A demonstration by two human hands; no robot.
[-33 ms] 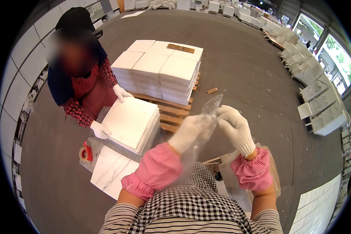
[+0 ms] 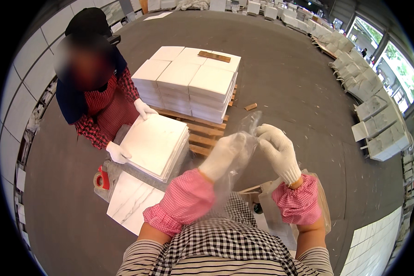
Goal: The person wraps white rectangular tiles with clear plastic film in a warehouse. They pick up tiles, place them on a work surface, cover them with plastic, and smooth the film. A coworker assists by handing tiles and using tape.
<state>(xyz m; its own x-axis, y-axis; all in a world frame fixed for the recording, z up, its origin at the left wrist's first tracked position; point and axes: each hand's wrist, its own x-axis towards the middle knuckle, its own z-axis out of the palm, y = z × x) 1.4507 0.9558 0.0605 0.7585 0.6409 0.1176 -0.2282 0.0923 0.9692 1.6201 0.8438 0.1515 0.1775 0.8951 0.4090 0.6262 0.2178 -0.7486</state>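
Note:
A thin transparent plastic sheet or bag (image 2: 247,158) hangs crumpled in front of my body. My left hand (image 2: 225,154), in a white knit glove, is closed on its upper part. Beside it, my gloved right hand (image 2: 277,152) pinches the film's edge between thumb and fingers. To the left, a co-worker's gloved hands rest on a stack of square white marble-look tiles (image 2: 154,142). One grey-veined tile (image 2: 134,202) lies lower, near my left forearm, partly hidden by my sleeve.
A red tape dispenser (image 2: 104,178) sits left of the tile stack. Beyond, a wooden pallet (image 2: 202,138) bears piled white tiles (image 2: 177,73) with a wood strip (image 2: 214,56) on top. A small wood piece (image 2: 250,106) lies on the floor. Slab racks (image 2: 377,124) stand right.

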